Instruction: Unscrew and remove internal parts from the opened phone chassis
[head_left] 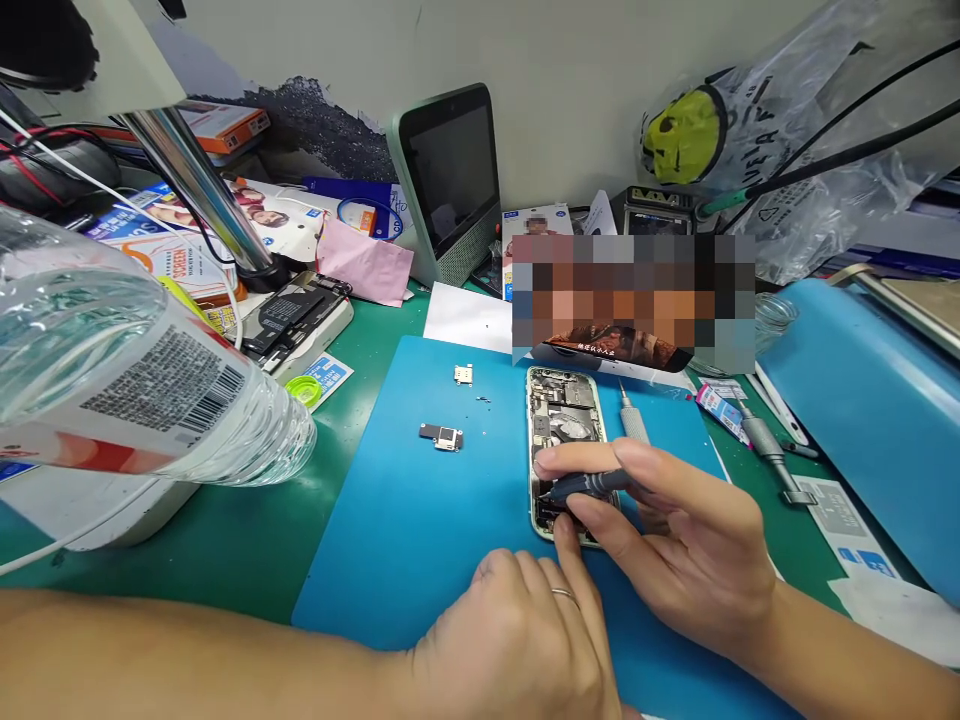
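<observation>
An opened phone (564, 415) with its insides bare lies on a blue mat (420, 500). My right hand (675, 540) is closed round a dark screwdriver (592, 484), whose tip points left into the phone's lower part. My left hand (525, 630), a ring on one finger, rests on the mat just below the phone, fingers curled, one fingertip touching the phone's bottom end. Two small loose parts lie on the mat to the left: a dark one (442, 436) and a smaller one (463, 374).
A clear plastic water bottle (135, 370) lies on its side at the left. Another silver screwdriver (634, 418) lies right of the phone and a third tool (765, 445) further right. A small screen device (450, 180) stands behind. A second dismantled phone (296, 315) lies back left.
</observation>
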